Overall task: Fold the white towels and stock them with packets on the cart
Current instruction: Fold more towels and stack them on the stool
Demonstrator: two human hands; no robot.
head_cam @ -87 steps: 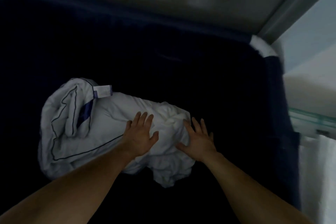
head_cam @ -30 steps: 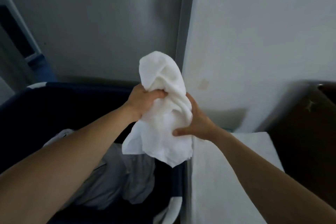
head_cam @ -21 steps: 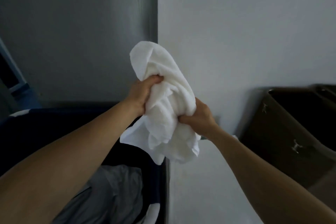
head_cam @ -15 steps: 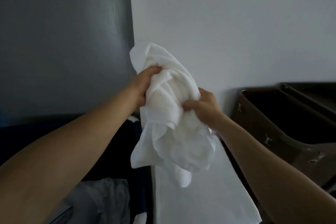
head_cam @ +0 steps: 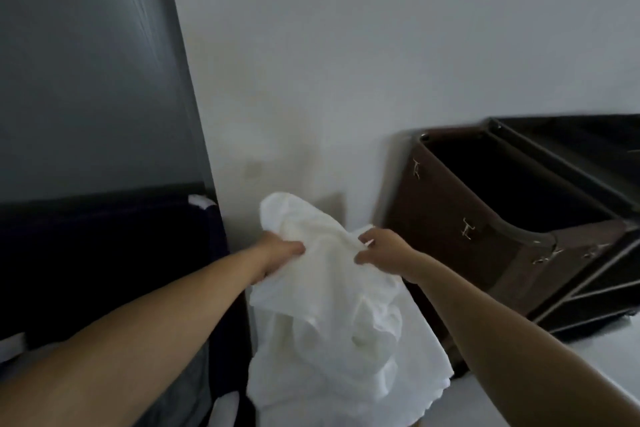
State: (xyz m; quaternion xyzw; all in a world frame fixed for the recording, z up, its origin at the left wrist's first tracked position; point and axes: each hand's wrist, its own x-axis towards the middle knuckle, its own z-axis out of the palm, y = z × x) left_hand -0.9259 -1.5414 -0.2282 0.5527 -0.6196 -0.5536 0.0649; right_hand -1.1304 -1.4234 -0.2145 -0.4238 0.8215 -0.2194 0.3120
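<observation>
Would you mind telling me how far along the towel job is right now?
Done: nothing visibly; no folded towel or packet shows on the brown cart. In hand: one crumpled white towel, gripped by the left hand and pinched by the right hand. Left: folding it, stocking it, plus packets.

We see no legible text, label, brand or number: white towel (head_cam: 329,322) is plain, and the metal marks on the brown cart (head_cam: 467,218) are too blurred to read.
</observation>
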